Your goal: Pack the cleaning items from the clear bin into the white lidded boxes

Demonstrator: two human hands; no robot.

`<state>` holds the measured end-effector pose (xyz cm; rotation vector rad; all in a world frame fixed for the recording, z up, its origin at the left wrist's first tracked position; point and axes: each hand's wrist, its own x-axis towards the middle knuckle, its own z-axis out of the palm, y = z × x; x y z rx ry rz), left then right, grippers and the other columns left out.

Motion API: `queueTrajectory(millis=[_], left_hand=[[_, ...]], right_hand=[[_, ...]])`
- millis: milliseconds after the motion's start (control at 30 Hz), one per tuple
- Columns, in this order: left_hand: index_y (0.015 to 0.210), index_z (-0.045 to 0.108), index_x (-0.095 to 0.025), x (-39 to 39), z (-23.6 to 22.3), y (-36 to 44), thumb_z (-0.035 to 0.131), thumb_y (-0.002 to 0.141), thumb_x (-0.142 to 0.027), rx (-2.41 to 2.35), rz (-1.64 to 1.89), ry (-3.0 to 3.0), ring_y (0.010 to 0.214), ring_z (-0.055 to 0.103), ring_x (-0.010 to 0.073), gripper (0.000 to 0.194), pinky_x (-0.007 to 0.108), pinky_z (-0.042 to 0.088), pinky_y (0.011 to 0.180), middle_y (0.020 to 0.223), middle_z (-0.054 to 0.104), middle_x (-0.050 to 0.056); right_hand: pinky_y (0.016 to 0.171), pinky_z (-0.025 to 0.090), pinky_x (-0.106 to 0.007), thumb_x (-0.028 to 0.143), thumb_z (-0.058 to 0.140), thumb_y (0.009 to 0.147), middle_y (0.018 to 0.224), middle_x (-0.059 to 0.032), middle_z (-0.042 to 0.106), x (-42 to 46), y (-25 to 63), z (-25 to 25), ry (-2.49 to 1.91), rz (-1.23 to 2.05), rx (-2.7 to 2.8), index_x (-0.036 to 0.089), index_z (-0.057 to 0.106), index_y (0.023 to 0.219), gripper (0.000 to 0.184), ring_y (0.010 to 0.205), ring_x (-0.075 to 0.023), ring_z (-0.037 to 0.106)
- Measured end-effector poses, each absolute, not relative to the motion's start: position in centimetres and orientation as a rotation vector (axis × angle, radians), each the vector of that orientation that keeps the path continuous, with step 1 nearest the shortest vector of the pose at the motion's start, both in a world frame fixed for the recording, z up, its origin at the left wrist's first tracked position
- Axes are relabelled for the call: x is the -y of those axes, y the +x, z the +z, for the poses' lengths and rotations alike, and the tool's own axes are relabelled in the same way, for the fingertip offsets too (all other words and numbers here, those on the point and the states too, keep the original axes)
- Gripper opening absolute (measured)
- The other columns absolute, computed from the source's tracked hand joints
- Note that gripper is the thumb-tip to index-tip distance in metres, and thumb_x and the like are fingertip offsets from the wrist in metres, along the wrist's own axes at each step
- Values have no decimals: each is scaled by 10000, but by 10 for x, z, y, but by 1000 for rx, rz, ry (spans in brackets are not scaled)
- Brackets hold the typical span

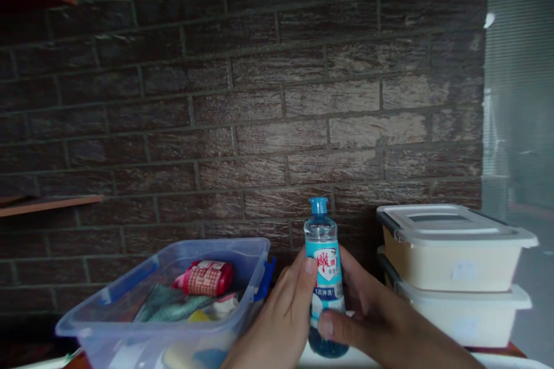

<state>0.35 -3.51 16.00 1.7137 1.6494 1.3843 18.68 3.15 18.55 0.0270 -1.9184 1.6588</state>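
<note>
A clear bottle of dish soap (328, 300) with a blue cap and a blue-and-white label stands upright between my two hands. My left hand (288, 300) presses along its left side, thumb on the label's edge. From the right, my right hand (372, 314) wraps the bottle's lower part, with the thumb across the front and the other fingers partly hidden behind it. To the left is an open, bluish see-through plastic bin (173, 331). Inside it lie a red bottle (208, 278) on its side and a green-grey cloth (168, 304).
At the right, two lidded cream storage boxes (450, 265) are stacked. A dark brick wall (259, 98) rises behind everything. Wooden shelves (52, 206) jut in at the left, and a glass panel (517, 127) stands at the far right.
</note>
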Motion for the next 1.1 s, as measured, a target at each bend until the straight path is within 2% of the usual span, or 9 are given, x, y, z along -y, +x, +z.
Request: queueTrajectory(millis=[67,133,167,233,433,600,733,900,1100], left_hand=[[1494,508,-291,34,161,7,344,1042,-533,-1657,1422,1717,1462,420,262,538,397,281,1227,1520,542,56],[1493,492,-316,34,165,12,357,1042,-519,-1643,1416,1754,1202,645,263,512,356,486,1040,1338,672,67],[1486,491,-327,34,169,15,359,1045,-508,-1621,1410,1780,1035,703,250,494,332,540,912,1243,712,61],[1432,541,-334,35,177,19,361,1051,-480,-1573,1410,1840,833,705,225,446,300,544,743,1117,743,44],[1212,663,-315,33,191,23,474,1028,-397,-1560,1458,1989,984,645,249,276,312,476,838,1066,716,40],[1066,656,-275,27,189,21,597,967,-379,-1528,1522,2034,921,611,234,156,301,453,786,1028,668,41],[1005,634,-240,26,186,20,688,904,-367,-1460,1593,1971,840,585,222,172,289,434,729,918,648,34],[934,625,-236,30,189,25,731,868,-303,-1430,1589,2048,877,576,219,142,293,434,773,951,633,30],[974,640,-243,39,196,29,748,847,-233,-1420,1519,2144,930,581,219,167,283,440,797,1012,630,30]], right_hand=[[1022,492,-389,282,763,893,1230,-28,638,-31,187,186,48,1705,1911,354,423,1487,689,1126,-225,605],[926,535,-367,286,741,911,1151,-24,641,-33,186,183,58,1730,1880,355,420,1475,653,1020,-204,617],[877,547,-355,289,730,919,1119,-23,639,-35,184,180,55,1729,1869,352,422,1465,630,975,-196,615],[791,557,-330,292,728,920,1075,-25,637,-39,180,175,31,1691,1859,342,431,1443,603,931,-191,609],[669,529,-270,285,758,893,1014,-28,645,-51,175,169,-70,1546,1846,272,542,1281,444,907,-189,603],[813,528,-294,233,791,860,1043,-24,661,-54,176,176,11,1578,1847,222,629,1184,362,958,-180,607],[963,495,-360,217,798,846,1066,-43,693,-57,177,177,50,1551,1944,186,696,1122,296,1058,-217,614],[957,510,-395,213,836,800,1096,-53,703,-63,181,174,8,1597,1938,198,684,1167,397,1048,-241,642],[932,505,-369,225,813,830,1091,-53,704,-62,185,179,55,1587,1954,197,693,1148,341,1000,-218,649]])
